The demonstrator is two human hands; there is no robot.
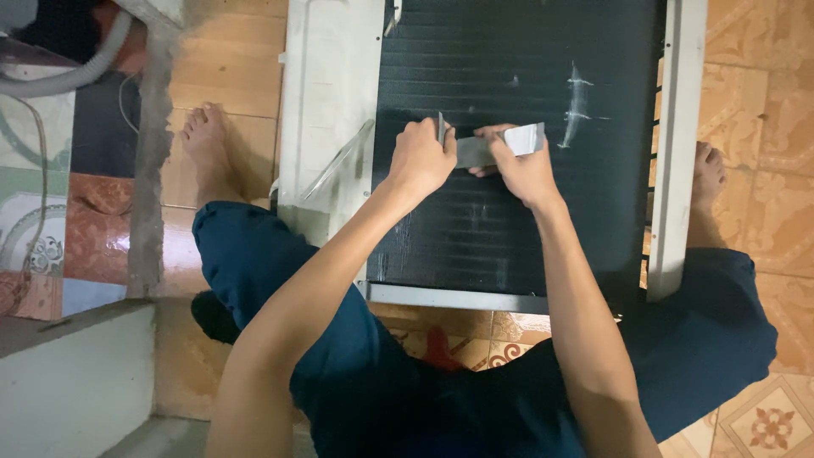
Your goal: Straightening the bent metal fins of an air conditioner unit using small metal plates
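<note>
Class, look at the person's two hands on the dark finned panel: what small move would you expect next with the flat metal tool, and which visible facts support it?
Probably a short stroke of the flat metal tool along the dark finned panel. The left hand grips one end and the right hand the other, pressing it flat against the fins. Pale scrape marks sit just beyond the right hand, so further strokes seem likely.

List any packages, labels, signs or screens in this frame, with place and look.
None are in view. Both hands, left hand and right hand, hold a plain grey metal strip over a dark finned panel in a white frame.
</note>
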